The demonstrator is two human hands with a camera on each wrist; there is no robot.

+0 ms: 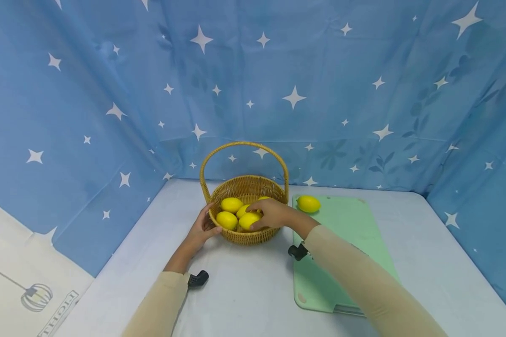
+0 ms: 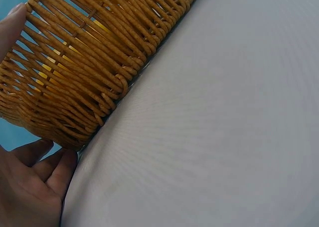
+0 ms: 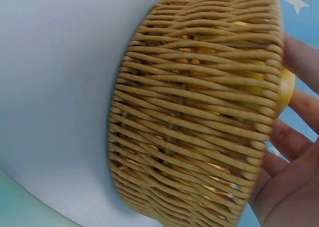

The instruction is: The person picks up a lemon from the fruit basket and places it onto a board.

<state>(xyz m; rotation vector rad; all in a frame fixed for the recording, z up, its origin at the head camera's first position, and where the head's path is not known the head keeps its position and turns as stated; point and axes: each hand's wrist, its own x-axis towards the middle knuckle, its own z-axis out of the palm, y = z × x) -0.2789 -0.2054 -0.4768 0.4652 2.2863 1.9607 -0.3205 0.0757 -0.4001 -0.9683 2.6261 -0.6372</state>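
A round wicker basket with a tall arched handle stands on the table, holding several yellow lemons. My left hand grips the basket's left side, its thumb at the rim; in the left wrist view that hand's fingertips lie against the woven wall. Reaching in over the right rim, my right hand has thumb and fingers around a lemon at the front of the basket. From the right wrist view, this lemon shows just above the rim, partly hidden by the weave.
A pale green cutting board lies to the right of the basket, partly under my right forearm. One more lemon rests on its far left corner. A blue star-patterned curtain hangs behind the white table.
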